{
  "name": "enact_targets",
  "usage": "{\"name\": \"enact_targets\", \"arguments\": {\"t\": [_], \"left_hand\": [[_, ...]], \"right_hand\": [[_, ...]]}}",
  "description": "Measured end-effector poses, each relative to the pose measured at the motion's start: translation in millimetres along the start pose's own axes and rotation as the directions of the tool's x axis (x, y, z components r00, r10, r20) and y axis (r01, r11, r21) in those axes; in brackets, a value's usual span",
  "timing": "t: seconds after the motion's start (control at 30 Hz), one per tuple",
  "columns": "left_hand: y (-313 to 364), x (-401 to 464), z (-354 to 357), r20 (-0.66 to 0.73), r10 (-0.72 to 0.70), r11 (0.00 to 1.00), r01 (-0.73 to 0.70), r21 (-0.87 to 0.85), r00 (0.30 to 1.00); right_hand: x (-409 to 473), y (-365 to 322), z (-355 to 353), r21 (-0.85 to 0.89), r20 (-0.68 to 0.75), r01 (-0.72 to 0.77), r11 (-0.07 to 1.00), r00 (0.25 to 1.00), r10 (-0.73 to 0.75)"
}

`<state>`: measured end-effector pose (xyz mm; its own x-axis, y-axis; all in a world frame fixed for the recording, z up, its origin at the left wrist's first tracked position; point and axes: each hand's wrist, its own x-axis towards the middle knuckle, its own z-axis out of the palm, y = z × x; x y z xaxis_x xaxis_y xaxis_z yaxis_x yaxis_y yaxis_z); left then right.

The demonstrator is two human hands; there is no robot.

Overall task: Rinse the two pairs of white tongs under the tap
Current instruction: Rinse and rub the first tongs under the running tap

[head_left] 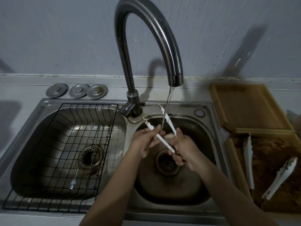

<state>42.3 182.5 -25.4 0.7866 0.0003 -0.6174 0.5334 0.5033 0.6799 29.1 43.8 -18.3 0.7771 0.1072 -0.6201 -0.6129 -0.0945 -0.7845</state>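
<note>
One pair of white tongs (163, 141) is spread in a V over the right sink basin (202, 128), its tips stained brown. My right hand (183, 149) grips the hinge end. My left hand (145, 141) pinches the left arm of this pair. Water runs from the dark curved tap (175, 79) onto the right arm of the tongs. A second pair of white tongs (280, 176) lies on the brown board at the right. Beside it lies another white tong-like piece (248, 157).
The left sink basin (32, 152) holds a black wire rack (68, 154) with long metal forks and spoons (91, 144). Three metal drain lids (76, 90) sit behind it. A wooden tray (247, 106) lies right of the sink, against the wall.
</note>
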Motion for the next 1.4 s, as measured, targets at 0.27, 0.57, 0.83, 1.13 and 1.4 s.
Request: {"name": "enact_targets", "arguments": {"t": [0.27, 0.57, 0.83, 1.13, 1.4], "left_hand": [[-13.3, -11.8, 15.2, 0.085, -0.020, 0.998, 0.015, 0.059, 0.996], [-3.6, -13.1, 7.7, 0.123, 0.027, 0.997, -0.018, -0.074, 0.992], [-0.9, -25.5, 10.7, 0.208, 0.175, 0.984, -0.179, 0.000, 0.962], [-11.4, -23.1, 13.5, 0.224, 0.087, 0.993, -0.067, -0.093, 0.971], [-51.8, -21.8, 6.8, 0.113, -0.078, 0.978, 0.098, -0.182, 0.991]], "right_hand": [[6.4, -1.1, 0.1, -0.012, -0.040, 0.059, 0.998, 0.997, -0.060], [13.8, -19.5, 12.5, 0.005, -0.072, 0.058, 0.998, 0.996, -0.058], [23.2, -26.9, 16.1, -0.090, -0.178, 0.125, 0.988, 0.974, -0.139], [-0.9, -9.5, -1.2, -0.275, -0.179, 0.251, 0.928, 0.935, -0.306], [-26.9, 13.8, -36.5, -0.452, -0.071, 0.193, 0.871, 0.965, -0.251]]}}
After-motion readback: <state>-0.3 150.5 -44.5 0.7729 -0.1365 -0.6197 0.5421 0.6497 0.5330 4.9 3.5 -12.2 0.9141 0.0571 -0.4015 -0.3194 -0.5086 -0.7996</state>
